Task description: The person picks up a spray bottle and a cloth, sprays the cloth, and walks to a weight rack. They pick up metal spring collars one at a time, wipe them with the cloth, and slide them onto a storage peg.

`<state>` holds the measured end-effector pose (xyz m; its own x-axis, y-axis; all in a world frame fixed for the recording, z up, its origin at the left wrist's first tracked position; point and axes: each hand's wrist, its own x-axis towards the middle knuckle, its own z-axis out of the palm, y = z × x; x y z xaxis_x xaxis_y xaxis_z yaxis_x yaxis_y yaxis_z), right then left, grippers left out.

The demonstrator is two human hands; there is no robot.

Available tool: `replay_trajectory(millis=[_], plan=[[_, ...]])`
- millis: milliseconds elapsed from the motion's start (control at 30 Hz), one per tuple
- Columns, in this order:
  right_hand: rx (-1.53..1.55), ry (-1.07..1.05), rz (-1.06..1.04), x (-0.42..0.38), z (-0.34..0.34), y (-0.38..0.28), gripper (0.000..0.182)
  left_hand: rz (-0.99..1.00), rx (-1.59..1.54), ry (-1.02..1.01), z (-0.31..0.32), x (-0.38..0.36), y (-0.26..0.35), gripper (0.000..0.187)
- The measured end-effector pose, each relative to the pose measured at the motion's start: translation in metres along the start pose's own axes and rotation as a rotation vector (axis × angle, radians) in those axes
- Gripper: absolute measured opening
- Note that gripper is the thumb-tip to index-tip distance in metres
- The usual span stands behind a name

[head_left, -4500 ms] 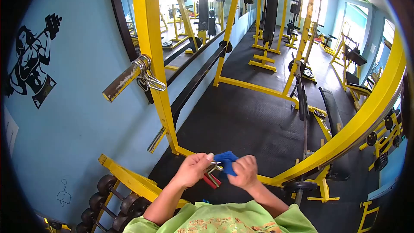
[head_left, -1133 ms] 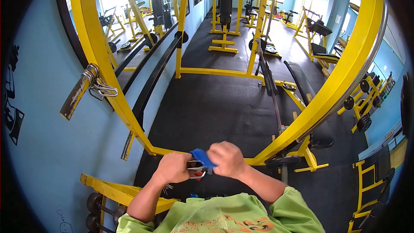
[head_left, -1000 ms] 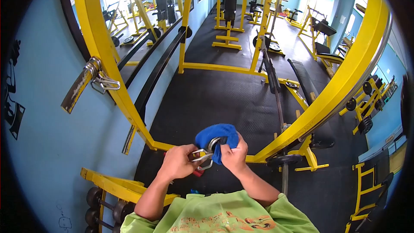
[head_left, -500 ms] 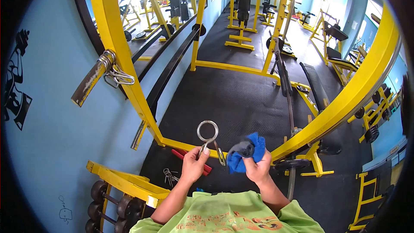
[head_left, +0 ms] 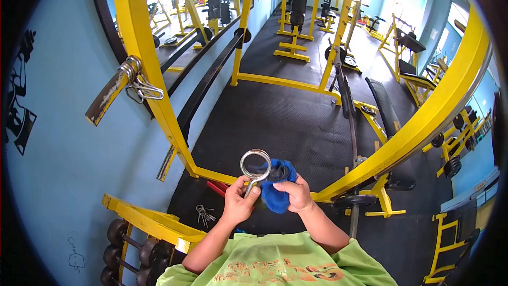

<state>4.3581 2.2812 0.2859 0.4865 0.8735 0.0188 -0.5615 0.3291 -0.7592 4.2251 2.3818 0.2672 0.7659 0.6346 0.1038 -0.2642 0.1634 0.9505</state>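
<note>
My left hand (head_left: 241, 202) pinches a shiny metal spring collar (head_left: 256, 164) by its handle end, with the ring pointing up. In my right hand (head_left: 296, 195) is a bunched blue cloth (head_left: 275, 198) with a dark grey patch on top. The cloth lies right beside the collar's ring and seems to touch it; my fingers hide part of both. More spring collars (head_left: 136, 80) hang on a worn peg of the yellow rack at the left.
A yellow rack frame (head_left: 153, 100) surrounds me on both sides. Dumbbells (head_left: 117, 231) sit on a yellow stand (head_left: 151, 217) at lower left. Several collars (head_left: 203, 214) and a red bar (head_left: 216, 188) lie on the black floor. A barbell (head_left: 350, 127) stands at the right.
My right hand has brought the blue cloth leftward against the collar. The collar has turned slightly in my left hand. The view has shifted a little.
</note>
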Motion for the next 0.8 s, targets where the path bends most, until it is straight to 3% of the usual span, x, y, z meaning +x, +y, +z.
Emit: replay_trajectory(millis=[100, 167, 233, 300, 367, 400, 433, 567, 633, 700, 800], plan=[[0.196, -0.239, 0.387, -0.013, -0.029, -0.004, 0.044, -0.065, -0.043, -0.052, -0.001, -0.008, 0.003, 0.032], [0.165, -0.155, 0.461, -0.029, -0.038, 0.003, 0.045, -0.051, -0.222, 0.038, 0.003, -0.008, 0.002, 0.038], [0.123, -0.043, 0.462, -0.037, -0.029, -0.001, 0.040, 0.073, 0.030, 0.021, -0.003, 0.000, 0.002, 0.055], [0.052, -0.164, 0.376, -0.031, -0.014, -0.011, 0.043, 0.091, 0.178, -0.119, -0.016, 0.011, 0.007, 0.071], [-0.006, -0.212, 0.334, -0.025, -0.003, -0.020, 0.039, 0.160, 0.017, -0.024, -0.009, 0.018, 0.016, 0.078], [-0.208, -0.265, 0.299, -0.020, 0.002, -0.023, 0.030, 0.077, -0.187, -0.105, -0.013, 0.020, 0.025, 0.083], [-0.411, -0.319, 0.262, -0.018, 0.008, -0.024, 0.023, 0.144, -0.307, -0.138, -0.006, 0.020, 0.038, 0.078], [-0.624, -0.426, 0.159, -0.014, 0.023, -0.018, 0.014, -0.001, -0.174, -0.003, -0.001, 0.017, 0.015, 0.050], [-0.532, -0.254, 0.244, -0.004, 0.039, -0.021, 0.011, -0.016, -0.109, 0.013, 0.012, 0.007, 0.010, 0.036], [-0.464, -0.324, 0.253, 0.003, 0.032, -0.008, 0.011, -0.004, -0.132, 0.060, 0.008, 0.010, 0.018, 0.035], [-0.186, -0.263, 0.160, -0.008, 0.035, 0.008, 0.010, 0.109, -0.105, 0.028, 0.000, 0.016, 0.029, 0.033]])
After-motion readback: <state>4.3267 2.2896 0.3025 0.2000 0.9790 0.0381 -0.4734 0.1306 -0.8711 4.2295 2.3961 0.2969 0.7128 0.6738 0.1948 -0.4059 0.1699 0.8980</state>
